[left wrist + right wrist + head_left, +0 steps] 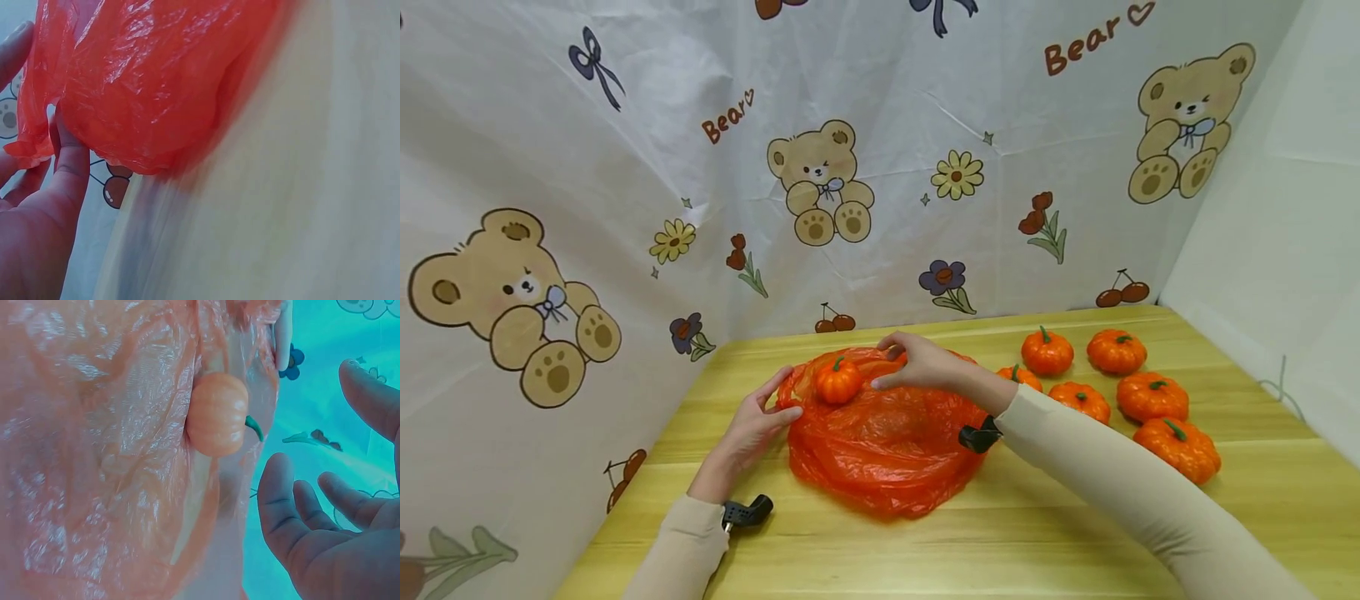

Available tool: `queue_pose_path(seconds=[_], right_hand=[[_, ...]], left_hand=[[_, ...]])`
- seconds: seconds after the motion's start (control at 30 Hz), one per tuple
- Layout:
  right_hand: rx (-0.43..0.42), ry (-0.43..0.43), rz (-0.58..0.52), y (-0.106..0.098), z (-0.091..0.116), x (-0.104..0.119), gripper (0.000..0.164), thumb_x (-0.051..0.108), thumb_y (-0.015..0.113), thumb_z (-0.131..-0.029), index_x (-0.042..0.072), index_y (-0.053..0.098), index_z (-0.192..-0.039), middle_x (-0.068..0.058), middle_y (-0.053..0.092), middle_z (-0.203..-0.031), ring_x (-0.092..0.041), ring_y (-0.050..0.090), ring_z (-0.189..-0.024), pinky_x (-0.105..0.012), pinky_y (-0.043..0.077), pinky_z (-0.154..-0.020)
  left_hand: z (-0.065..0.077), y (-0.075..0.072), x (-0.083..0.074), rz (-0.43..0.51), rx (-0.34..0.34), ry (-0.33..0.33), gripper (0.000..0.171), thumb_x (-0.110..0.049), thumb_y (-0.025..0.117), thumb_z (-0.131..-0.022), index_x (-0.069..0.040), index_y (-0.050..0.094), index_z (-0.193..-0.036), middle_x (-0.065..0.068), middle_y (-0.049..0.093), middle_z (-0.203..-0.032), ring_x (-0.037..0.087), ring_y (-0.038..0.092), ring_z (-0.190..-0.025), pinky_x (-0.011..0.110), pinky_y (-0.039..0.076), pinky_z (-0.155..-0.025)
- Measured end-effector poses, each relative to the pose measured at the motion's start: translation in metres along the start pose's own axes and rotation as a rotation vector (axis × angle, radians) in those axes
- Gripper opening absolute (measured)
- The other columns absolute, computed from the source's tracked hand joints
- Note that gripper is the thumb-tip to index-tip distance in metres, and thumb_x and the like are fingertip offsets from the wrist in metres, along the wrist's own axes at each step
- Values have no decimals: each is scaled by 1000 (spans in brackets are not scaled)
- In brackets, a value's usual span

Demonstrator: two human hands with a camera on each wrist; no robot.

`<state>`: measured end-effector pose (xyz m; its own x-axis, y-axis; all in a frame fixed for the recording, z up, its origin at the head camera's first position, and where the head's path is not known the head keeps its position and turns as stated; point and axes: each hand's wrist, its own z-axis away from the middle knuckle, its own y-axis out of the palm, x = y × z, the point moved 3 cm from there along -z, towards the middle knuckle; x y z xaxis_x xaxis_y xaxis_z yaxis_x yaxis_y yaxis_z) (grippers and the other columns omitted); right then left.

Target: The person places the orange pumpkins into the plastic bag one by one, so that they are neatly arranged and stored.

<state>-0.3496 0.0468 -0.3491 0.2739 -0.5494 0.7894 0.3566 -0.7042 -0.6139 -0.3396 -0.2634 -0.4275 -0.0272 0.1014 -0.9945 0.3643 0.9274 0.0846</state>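
One decorative pumpkin [837, 383] rests on the plastic bag [887, 467], six other pumpkins [1152, 397] remain beside it, right grip [919, 364] spread empty, left grip [754, 427] loosely touching plastic.

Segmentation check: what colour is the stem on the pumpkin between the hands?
Green; the pumpkin stem shows best in the right wrist view.

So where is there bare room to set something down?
One free patch of table is in front of the red bag, between the left sleeve and right sleeve. Another runs from the six clustered pumpkins to the table's right edge. It's crowded within that cluster and at the bag, with a lone pumpkin, left hand and right hand.
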Motion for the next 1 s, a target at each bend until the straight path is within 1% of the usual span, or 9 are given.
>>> queue_pose_path(seconds=[0.27,0.43,0.53,0.63,0.73,0.9,1.0], right_hand=[[49,-21,-7,-4,20,-3,69,35,84,-87,16,51,-145,-13,55,-142,-29,64,-113,-41,59,-93],[59,-21,-14,-8,32,-3,69,34,85,-86,18,52,-145,-11,55,-141,-24,65,-105,-36,60,-87],[66,-24,-18,-12,42,-4,69,35,85,-86,18,51,-144,-10,55,-141,-22,65,-102,-35,59,-86],[65,-32,-14,-17,51,-4,69,36,85,-86,19,52,-144,-10,55,-141,-23,64,-101,-34,58,-85],[66,-57,-3,-23,61,-4,68,36,85,-86,19,52,-144,-10,55,-139,-23,64,-101,-34,58,-85],[58,-87,8,-31,80,-5,67,35,85,-85,19,54,-142,-8,56,-137,-22,62,-104,-34,57,-87],[44,-94,19,-34,90,-7,67,36,85,-85,19,54,-142,-8,57,-136,-21,63,-105,-34,58,-87]], left_hand=[[2,-2,4,13,-32,-19,87,2,68,-96,-15,19,-166,6,13,-174,39,22,-157,24,55,-100],[0,-1,3,6,-30,-14,89,1,69,-95,-14,19,-166,6,15,-173,39,25,-156,25,55,-101],[-1,0,2,5,-30,-12,89,2,70,-94,-14,19,-166,6,16,-173,38,26,-155,25,55,-101],[-2,1,0,7,-21,-10,90,2,69,-95,-12,16,-166,7,14,-174,39,24,-156,24,54,-102],[-3,2,-1,12,-17,-5,89,1,69,-95,-12,16,-166,8,13,-174,39,22,-156,24,54,-102],[-4,1,-1,27,-36,-4,87,2,68,-95,-13,20,-166,5,17,-173,37,23,-156,23,54,-101],[-1,-1,1,24,-28,-10,87,3,67,-96,-13,18,-166,6,15,-174,39,22,-157,23,54,-102]])
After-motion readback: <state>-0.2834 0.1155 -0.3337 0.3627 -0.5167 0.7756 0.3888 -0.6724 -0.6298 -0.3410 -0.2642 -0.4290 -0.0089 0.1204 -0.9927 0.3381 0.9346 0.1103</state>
